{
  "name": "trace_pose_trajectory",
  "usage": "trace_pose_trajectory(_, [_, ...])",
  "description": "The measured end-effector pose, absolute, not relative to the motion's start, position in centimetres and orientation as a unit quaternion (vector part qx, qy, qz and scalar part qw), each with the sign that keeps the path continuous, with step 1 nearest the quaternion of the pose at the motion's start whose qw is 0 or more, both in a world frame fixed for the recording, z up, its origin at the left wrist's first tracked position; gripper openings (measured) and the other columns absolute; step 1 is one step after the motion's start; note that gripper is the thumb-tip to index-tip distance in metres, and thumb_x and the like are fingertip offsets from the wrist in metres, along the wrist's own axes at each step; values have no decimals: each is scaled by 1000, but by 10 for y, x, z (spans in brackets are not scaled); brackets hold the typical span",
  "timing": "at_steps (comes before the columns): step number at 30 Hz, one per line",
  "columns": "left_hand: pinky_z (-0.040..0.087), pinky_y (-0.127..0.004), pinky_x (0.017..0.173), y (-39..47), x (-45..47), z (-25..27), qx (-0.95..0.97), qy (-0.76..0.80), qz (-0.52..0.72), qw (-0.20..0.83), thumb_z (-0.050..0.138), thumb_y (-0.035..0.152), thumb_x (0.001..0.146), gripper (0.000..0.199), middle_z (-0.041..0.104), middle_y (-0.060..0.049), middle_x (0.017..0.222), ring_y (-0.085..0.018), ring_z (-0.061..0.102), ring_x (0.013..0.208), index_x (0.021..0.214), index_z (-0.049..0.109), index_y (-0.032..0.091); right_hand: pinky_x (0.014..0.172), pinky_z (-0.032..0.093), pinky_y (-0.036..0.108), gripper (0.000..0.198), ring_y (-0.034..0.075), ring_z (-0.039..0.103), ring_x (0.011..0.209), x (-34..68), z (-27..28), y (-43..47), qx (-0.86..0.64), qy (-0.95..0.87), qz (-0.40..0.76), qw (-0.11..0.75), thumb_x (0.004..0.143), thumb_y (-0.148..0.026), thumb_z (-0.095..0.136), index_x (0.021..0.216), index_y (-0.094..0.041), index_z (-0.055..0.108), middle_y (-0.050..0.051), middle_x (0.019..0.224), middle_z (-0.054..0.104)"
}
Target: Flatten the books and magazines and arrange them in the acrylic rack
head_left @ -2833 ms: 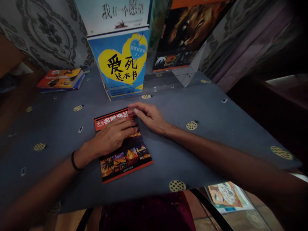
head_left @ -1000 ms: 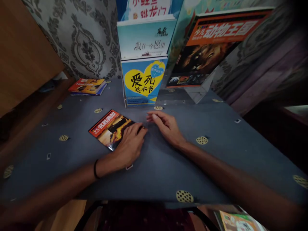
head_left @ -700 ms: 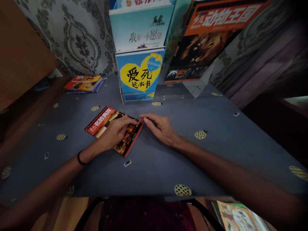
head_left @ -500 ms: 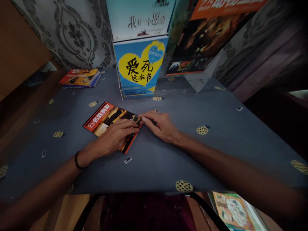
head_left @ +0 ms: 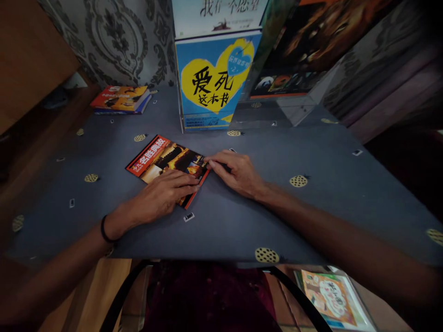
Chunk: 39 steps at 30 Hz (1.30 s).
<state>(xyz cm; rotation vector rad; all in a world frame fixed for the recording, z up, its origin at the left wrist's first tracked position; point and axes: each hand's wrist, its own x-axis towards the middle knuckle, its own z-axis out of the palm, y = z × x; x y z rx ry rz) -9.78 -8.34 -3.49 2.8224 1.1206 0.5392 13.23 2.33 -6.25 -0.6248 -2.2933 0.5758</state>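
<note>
A thin book (head_left: 173,157) with a red and dark cover lies closed and slanted on the tablecloth. My left hand (head_left: 166,193) rests flat across its near part, fingers stretched out, covering some of the cover picture. At the book's right corner is my right hand (head_left: 238,173), thumb and forefinger brought together on the edge. The other fingers of that hand are curled and partly hidden. A black band (head_left: 105,229) circles my left wrist.
Behind the book, a blue book with a yellow heart (head_left: 214,83) stands upright in a display. Beside it, a lion-cover book (head_left: 294,55) leans on a clear stand. Stacked books (head_left: 119,99) lie back left. Another book (head_left: 328,297) is below the table's front edge (head_left: 224,262).
The camera view has shifted, so the table sits higher in the picture. My left hand has drawn back slightly toward the near side, uncovering more cover. My right fingers stay at the corner.
</note>
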Motion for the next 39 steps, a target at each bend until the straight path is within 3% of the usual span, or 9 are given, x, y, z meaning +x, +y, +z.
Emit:
trace_pose_trajectory(7, [53,-43,101,-101,-102,-33,914,357,181,59,37,-2,89,46,71,-7,123,-21,65,115,118,66,19,84,55,39,31,22,67,89,129,-62,16,-187,-905,210,319,103,-34,44,108,-23,73,7,98,75])
trace_pose_trajectory(12, [53,-45,102,-115,-104,-36,914,365,175,25,39,0,91,44,71,-9,124,-23,64,115,122,65,18,88,55,41,30,22,68,91,126,-63,14,-145,-910,212,326,103,-32,45,106,-21,73,8,95,75])
trace_pose_trajectory(22, [52,-48,103,-136,-107,-46,888,402,216,49,41,2,94,48,69,-11,127,-24,61,119,135,59,20,89,58,44,24,22,67,97,119,-59,-5,-24,-940,158,302,100,-23,49,103,-20,72,7,95,76])
trace_pose_trajectory(30, [58,-42,95,-132,-111,-48,868,398,294,39,38,6,99,38,71,-11,117,-20,65,111,125,63,19,96,57,44,28,23,66,110,114,-54,-20,34,-953,145,265,101,-22,50,122,-16,67,10,108,76])
trace_pose_trajectory(39, [55,-47,96,-118,-158,-58,803,541,242,-65,41,5,96,39,68,-11,123,-23,63,114,126,62,19,110,46,55,35,27,60,127,101,-52,-16,-22,-968,144,202,102,-34,51,129,-17,64,15,131,68])
